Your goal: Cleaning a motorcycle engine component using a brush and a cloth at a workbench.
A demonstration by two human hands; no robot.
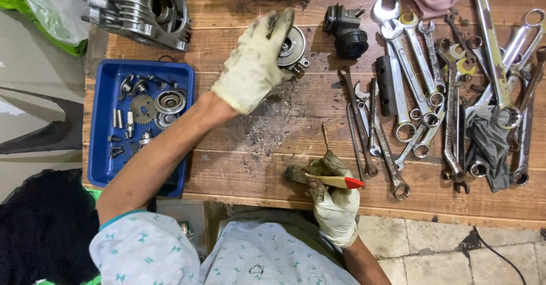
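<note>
My left hand (259, 63), in a dirty pale glove, grips a round metal engine part (293, 49) with a gear-like centre, lifted slightly over the wooden workbench (250, 160). My right hand (335, 202), also gloved, holds a small paintbrush (327, 178) with a wooden handle and red tip, lying sideways near the bench's front edge. A thin metal pin (325, 137) lies just beyond the brush. Dark grit is scattered on the wood between my hands.
A blue tray (102, 171) at left holds a sprocket, bearing and several small bolts. A finned engine cylinder (139, 9) sits at back left, a black carburettor-like part (346, 30) behind centre. Several wrenches (432, 91) and a grey rag (489, 143) cover the right side.
</note>
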